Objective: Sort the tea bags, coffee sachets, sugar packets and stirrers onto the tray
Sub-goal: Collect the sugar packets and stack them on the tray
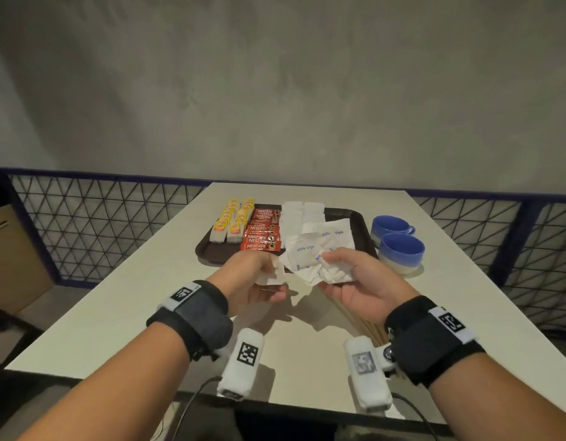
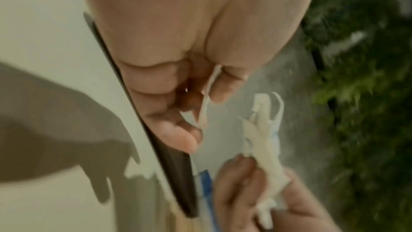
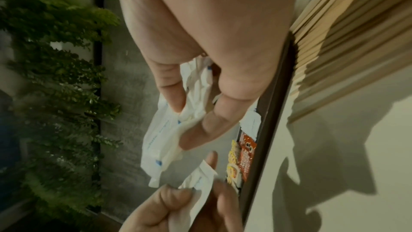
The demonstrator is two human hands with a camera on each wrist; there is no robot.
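A brown tray (image 1: 211,249) holds yellow tea bags (image 1: 233,221), red coffee sachets (image 1: 261,233) and white sugar packets (image 1: 304,211) in rows. Just in front of it, above the table, my right hand (image 1: 329,265) grips a crumpled bunch of white sugar packets (image 1: 307,253). My left hand (image 1: 272,272) pinches one or two white packets (image 1: 273,278) beside that bunch. The left wrist view shows the thin packet (image 2: 207,98) between thumb and fingers. Wooden stirrers (image 1: 367,326) lie on the table under my right wrist, spread in a fan (image 3: 345,24).
Two blue cups (image 1: 399,246) stand right of the tray. The white table (image 1: 148,297) ends in a near edge by my forearms. A mesh railing (image 1: 100,224) runs behind and beside it, under a grey wall.
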